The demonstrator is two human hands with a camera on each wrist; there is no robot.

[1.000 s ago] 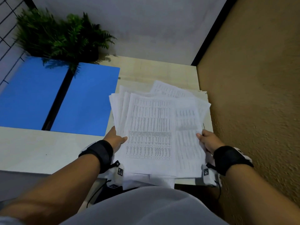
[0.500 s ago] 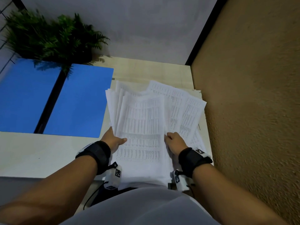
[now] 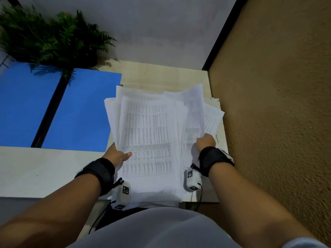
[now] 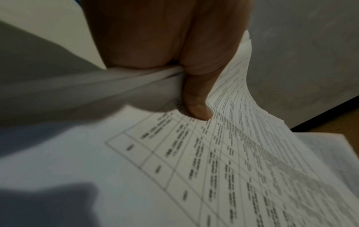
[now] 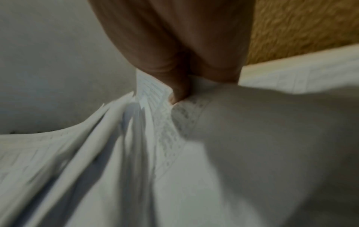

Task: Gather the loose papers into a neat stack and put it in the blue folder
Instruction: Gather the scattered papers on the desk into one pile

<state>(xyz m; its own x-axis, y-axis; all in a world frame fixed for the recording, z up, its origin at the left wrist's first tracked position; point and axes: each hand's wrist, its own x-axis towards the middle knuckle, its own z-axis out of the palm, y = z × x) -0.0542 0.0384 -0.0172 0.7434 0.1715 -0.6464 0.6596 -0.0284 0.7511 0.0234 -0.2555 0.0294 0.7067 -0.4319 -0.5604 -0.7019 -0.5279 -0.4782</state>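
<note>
A fanned pile of printed papers (image 3: 150, 133) lies over the right end of the pale table (image 3: 35, 169). My left hand (image 3: 117, 154) grips the pile's left edge, thumb on the top sheet (image 4: 242, 161), fingers underneath. At the right side my right hand (image 3: 206, 141) pinches some sheets (image 5: 165, 122), thumb on top, and these bend upward. The blue folder (image 3: 82, 111) lies open and flat to the left of the papers, a black spine running down its middle.
A green fern plant (image 3: 50, 36) stands at the back left, hanging over the folder's far edge. A grey wall (image 3: 161, 29) runs behind the table and a rough ochre wall (image 3: 277, 104) closes the right side. More sheets (image 3: 215, 115) stick out at the table's right edge.
My right hand went left onto the middle of the pile, then back to the right side, where it now lifts sheets. The left hand has kept its grip on the left edge.
</note>
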